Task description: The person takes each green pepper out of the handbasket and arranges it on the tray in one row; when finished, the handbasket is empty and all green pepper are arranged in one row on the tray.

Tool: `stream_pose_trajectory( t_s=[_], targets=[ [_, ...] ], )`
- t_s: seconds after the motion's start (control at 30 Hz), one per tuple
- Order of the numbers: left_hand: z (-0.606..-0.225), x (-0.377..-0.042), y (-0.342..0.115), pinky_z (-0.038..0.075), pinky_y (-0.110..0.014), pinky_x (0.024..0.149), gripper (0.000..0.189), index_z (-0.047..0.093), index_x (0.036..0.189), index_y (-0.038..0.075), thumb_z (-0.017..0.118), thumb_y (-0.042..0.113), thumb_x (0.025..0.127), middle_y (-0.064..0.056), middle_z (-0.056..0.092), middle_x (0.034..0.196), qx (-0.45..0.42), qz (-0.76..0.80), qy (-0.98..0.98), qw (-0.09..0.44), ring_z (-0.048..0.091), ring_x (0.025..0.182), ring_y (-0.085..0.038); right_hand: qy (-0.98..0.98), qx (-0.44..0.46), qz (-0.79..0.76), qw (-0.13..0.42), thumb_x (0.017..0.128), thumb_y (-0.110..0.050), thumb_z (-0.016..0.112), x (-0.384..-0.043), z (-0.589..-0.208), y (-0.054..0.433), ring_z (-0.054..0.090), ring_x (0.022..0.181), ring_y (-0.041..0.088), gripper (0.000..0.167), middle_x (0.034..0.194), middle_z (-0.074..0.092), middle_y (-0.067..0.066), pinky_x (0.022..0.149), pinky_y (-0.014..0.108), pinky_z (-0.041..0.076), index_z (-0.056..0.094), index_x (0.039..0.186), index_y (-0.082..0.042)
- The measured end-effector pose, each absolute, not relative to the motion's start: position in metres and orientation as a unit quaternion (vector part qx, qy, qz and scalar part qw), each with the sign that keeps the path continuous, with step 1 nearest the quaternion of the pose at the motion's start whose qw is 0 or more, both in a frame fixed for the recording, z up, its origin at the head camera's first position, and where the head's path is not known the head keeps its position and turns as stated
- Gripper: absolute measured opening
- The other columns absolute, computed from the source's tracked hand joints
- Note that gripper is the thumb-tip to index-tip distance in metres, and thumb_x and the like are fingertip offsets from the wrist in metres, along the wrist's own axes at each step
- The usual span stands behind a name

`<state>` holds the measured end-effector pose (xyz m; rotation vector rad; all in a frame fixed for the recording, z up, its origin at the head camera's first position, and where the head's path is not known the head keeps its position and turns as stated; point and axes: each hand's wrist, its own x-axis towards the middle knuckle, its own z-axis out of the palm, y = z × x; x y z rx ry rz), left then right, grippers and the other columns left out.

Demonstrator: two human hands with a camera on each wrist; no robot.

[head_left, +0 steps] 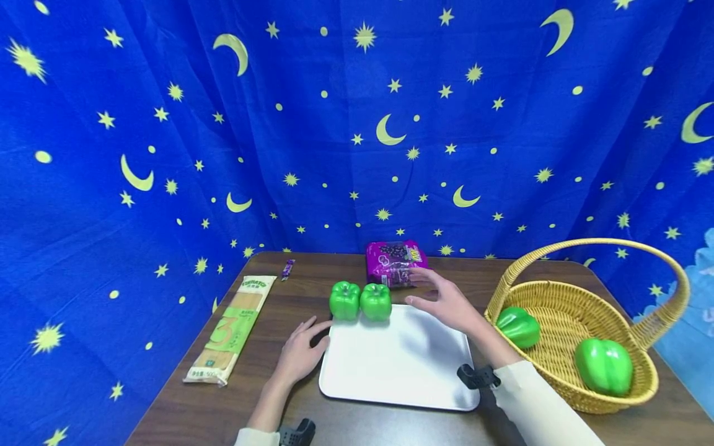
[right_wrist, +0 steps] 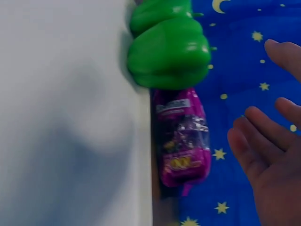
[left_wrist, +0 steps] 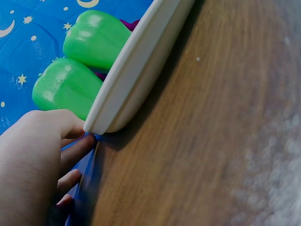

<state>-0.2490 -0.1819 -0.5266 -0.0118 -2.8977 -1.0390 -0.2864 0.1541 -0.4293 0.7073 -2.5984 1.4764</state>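
Two green bell peppers (head_left: 344, 300) stand side by side at the back left of a white tray (head_left: 401, 365) on the table. My left hand (head_left: 301, 352) is at the tray's left edge, its fingertips right at the back corner beside the left pepper. In the left wrist view, the thumb and fingers lie loosely around the tray corner (left_wrist: 101, 125). Over the tray's back right part, my right hand (head_left: 446, 302) hovers with spread fingers, holding nothing. It is nearest to a purple snack bag (head_left: 393, 263) with a grape picture, lying behind the tray.
To the right stands a wicker basket (head_left: 549, 297) with a tall handle, holding two more green peppers (head_left: 603, 367). A long pack of noodles (head_left: 231, 331) lies at the left. Behind it is a small purple wrapped sweet (head_left: 287, 269). A blue starry curtain (head_left: 334, 155) hangs behind the table.
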Motion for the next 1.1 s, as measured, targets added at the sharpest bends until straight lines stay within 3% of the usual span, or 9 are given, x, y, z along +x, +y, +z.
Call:
stream_pose_trajectory(
  t_s=[0.23, 0.47, 0.83, 1.1],
  targets=[
    [-0.527, -0.25, -0.183, 0.023, -0.064, 0.106, 0.033, 0.064, 0.125, 0.033, 0.059, 0.035, 0.093, -0.012, 0.044, 0.145, 0.002, -0.338, -0.941, 0.03, 0.031, 0.137, -0.037, -0.852, 0.244, 0.46, 0.054, 0.089, -0.032, 0.07, -0.275, -0.418, 0.171, 0.063, 0.1, 0.017, 0.038, 0.117, 0.064, -0.001, 0.083, 0.038, 0.053, 0.062, 0.122, -0.015],
    [-0.528, -0.25, -0.184, 0.022, -0.064, 0.107, 0.033, 0.063, 0.126, 0.033, 0.059, 0.033, 0.093, -0.012, 0.044, 0.145, -0.002, -0.338, -0.94, 0.035, 0.031, 0.137, -0.037, -0.869, 0.254, 0.419, 0.066, 0.09, -0.036, 0.068, -0.261, -0.41, 0.195, 0.064, 0.088, 0.011, 0.026, 0.107, 0.067, -0.003, 0.075, 0.03, 0.054, 0.066, 0.111, -0.022],
    [-0.53, -0.25, -0.183, 0.023, -0.065, 0.106, 0.033, 0.063, 0.126, 0.033, 0.06, 0.034, 0.092, -0.012, 0.044, 0.145, -0.007, -0.334, -0.942, 0.043, 0.031, 0.136, -0.038, -0.872, 0.287, 0.392, 0.059, 0.092, -0.024, 0.067, -0.232, -0.402, 0.248, 0.063, 0.09, 0.009, 0.018, 0.107, 0.065, -0.012, 0.078, 0.03, 0.054, 0.066, 0.11, -0.026],
    [-0.53, -0.25, -0.183, 0.023, -0.064, 0.107, 0.033, 0.064, 0.125, 0.033, 0.06, 0.034, 0.092, -0.012, 0.045, 0.145, -0.007, -0.338, -0.94, 0.044, 0.031, 0.137, -0.037, -0.853, 0.34, 0.393, 0.045, 0.094, -0.008, 0.06, -0.221, -0.398, 0.289, 0.064, 0.095, 0.013, 0.022, 0.107, 0.069, -0.004, 0.079, 0.025, 0.052, 0.069, 0.108, -0.023]
  ],
)
